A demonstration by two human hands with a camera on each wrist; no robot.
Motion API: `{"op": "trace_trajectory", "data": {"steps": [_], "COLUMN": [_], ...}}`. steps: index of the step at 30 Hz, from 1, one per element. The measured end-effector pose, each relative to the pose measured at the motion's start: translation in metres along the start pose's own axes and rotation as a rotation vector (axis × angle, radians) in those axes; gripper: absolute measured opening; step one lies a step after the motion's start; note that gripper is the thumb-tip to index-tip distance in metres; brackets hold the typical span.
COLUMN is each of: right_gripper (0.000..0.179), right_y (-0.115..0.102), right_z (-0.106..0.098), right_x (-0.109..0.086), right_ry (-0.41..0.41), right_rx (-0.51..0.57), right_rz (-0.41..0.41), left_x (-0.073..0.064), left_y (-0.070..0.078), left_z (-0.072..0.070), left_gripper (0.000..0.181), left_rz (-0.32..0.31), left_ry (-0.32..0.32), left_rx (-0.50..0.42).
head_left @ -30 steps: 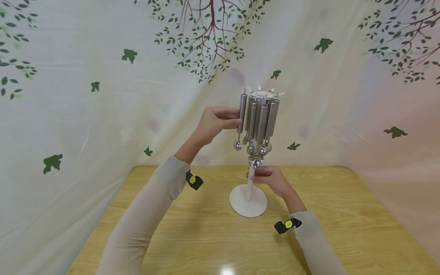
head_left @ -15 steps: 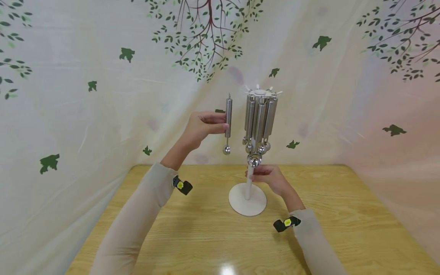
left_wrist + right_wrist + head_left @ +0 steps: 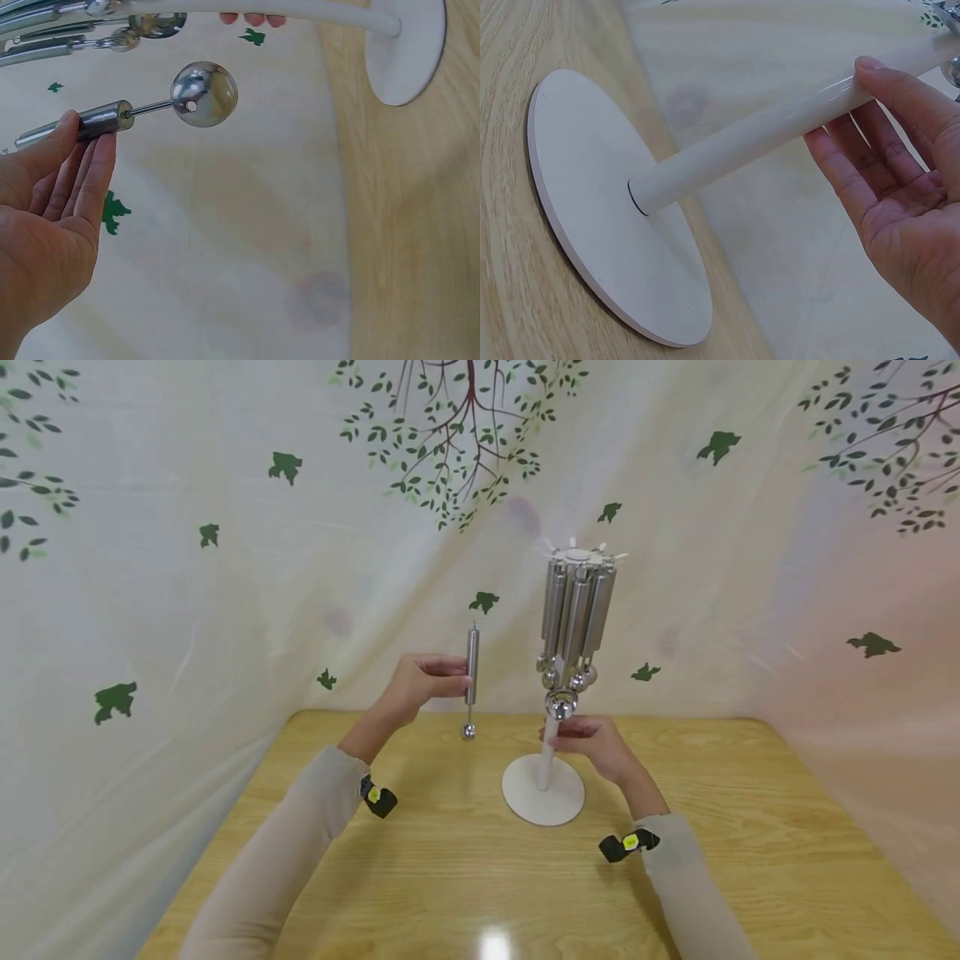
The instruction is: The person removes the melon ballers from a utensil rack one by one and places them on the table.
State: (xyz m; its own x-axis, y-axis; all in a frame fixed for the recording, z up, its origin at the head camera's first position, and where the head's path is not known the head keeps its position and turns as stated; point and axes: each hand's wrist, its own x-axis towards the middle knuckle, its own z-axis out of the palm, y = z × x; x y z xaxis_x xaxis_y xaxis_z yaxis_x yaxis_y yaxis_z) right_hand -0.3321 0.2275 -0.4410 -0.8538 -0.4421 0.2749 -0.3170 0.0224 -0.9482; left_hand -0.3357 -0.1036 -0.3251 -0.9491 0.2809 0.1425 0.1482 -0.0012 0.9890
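Observation:
Between thumb and fingers, my left hand (image 3: 420, 685) pinches a steel melon baller (image 3: 472, 666) by its thick cylindrical handle. It hangs upright with its round bowl (image 3: 205, 94) downward, and a small hole shows in that bowl. To the right is a white utensil stand (image 3: 543, 789) with a round base and a spoked top. Several similar steel utensils (image 3: 576, 610) hang from it in a ring. My right hand (image 3: 596, 747) grips the white pole (image 3: 757, 131) below them, thumb on one side and fingers on the other. The base sits flat on the table.
The wooden table (image 3: 450, 860) lies under the stand. Behind it hangs a pale curtain (image 3: 375, 568) printed with branches and green leaves. Both wrists wear small black camera straps (image 3: 380, 798).
My left hand has drawn the melon baller away from the stand, then farther left and lower. My right hand keeps its grip on the pole, and the stand stays in place.

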Motion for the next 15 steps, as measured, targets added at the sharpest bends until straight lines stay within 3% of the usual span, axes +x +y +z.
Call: {"op": "trace_trajectory", "data": {"steps": [15], "right_gripper": [0.04], "right_y": [-0.003], "right_z": [0.001], "right_x": [0.0], "right_ry": [0.01], "right_rx": [0.02], "right_rz": [0.022], "left_x": [-0.018], "left_y": [-0.075], "left_z": [-0.014], "left_gripper": [0.037], "left_rz": [-0.132], "left_ry": [0.049], "left_rx": [-0.01]}}
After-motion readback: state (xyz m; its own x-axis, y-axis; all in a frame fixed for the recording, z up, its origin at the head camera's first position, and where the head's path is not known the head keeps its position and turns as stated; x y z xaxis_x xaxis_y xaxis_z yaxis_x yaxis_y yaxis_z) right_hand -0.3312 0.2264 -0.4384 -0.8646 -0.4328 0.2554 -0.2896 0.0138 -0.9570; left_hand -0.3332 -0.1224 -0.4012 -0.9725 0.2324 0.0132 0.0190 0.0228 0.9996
